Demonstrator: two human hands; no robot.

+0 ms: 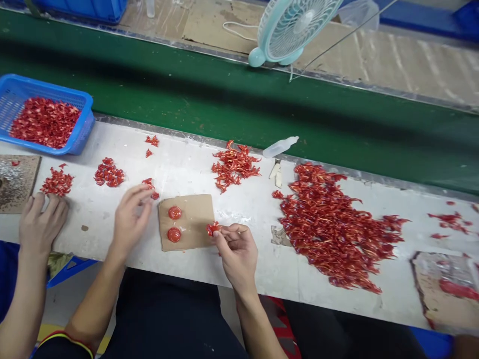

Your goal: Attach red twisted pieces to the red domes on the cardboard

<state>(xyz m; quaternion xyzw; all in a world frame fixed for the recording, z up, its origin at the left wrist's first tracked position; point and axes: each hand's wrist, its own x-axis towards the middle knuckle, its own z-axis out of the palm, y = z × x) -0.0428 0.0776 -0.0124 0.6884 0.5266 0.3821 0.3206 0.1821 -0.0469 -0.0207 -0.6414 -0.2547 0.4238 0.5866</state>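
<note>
At the cardboard pad's [196,212] right edge, our right hand [237,252] reaches up with fingers curled, thumb and forefinger pinching a red piece [212,228]. Left of the cardboard pad, our left hand [129,217] arches, thumb and fingers parted in a loose, released grip, fingertips beside small red bits [148,183]

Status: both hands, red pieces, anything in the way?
Right hand pinching red piece at right edge of cardboard. Left hand open, beside loose red bits. Two red discs on cardboard. Nothing visibly blocking either hand.
</note>
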